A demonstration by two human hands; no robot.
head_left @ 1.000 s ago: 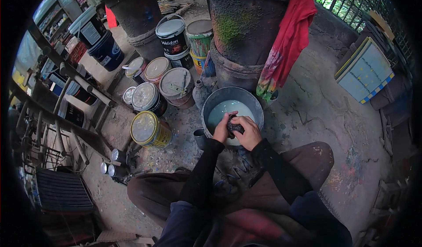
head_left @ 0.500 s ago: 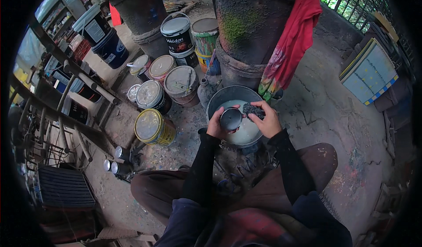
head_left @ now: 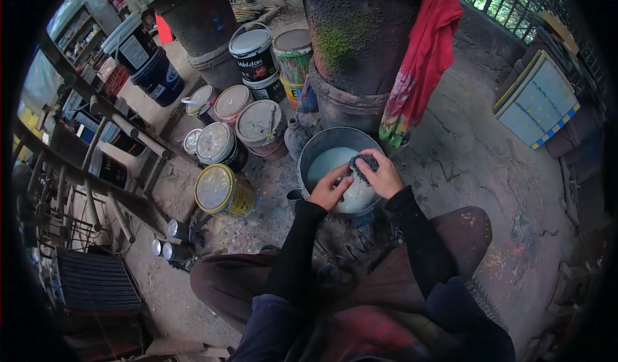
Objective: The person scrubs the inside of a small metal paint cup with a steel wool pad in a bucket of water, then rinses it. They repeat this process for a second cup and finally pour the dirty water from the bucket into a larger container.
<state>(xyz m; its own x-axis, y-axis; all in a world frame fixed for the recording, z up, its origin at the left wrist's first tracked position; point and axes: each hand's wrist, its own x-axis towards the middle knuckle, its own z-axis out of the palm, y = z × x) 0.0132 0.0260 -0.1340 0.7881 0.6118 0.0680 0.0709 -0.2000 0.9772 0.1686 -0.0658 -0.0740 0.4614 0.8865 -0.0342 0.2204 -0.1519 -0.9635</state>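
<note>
A dark, rough scouring pad is gripped in my right hand, above the bucket. My left hand is beside it with curled fingers, its back facing up. Its fingertips come close to the pad's left edge; whether they touch it, or hold something small, is hidden. Below both hands stands a grey bucket with cloudy whitish liquid in it. A small dark cup stands at the bucket's left side, near my left wrist.
Several paint pails, among them a yellow-rimmed one, stand left of the bucket. A grey bottle is behind it. Large dark pots rise beyond, with a red cloth hanging down. A spiral-bound pad leans at right.
The round dark cup that my left hand held over the bucket no longer shows in it. That hand has turned over, and my right hand has moved slightly left with the pad.
</note>
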